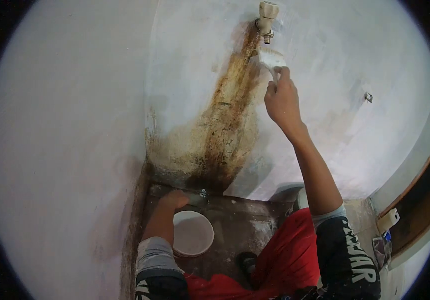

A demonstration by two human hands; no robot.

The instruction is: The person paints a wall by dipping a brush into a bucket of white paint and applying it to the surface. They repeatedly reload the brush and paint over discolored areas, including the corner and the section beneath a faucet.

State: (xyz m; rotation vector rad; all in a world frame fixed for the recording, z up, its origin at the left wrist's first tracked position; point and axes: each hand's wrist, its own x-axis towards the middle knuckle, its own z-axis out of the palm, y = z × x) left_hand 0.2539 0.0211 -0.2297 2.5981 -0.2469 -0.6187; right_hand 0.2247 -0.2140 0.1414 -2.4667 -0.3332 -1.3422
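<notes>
High on the wall, my right hand (283, 97) grips the handle of a wide brush (272, 58), whose bristles point up near the wall just below a tap (267, 21). A brown and yellow stain (227, 115) runs down the wall from the tap to the floor, left of the brush. My left hand (176, 199) hangs low by the corner, just above a white bucket (193, 233) on the floor. Its fingers are too unclear to tell whether they hold anything. The bucket looks filled with a pale material.
A small metal fitting (368, 97) juts from the wall at right. Below it, a pale plastic container (389, 220) stands near a wooden-framed opening (415, 205). Another whitish container (301, 199) is partly hidden behind my right knee.
</notes>
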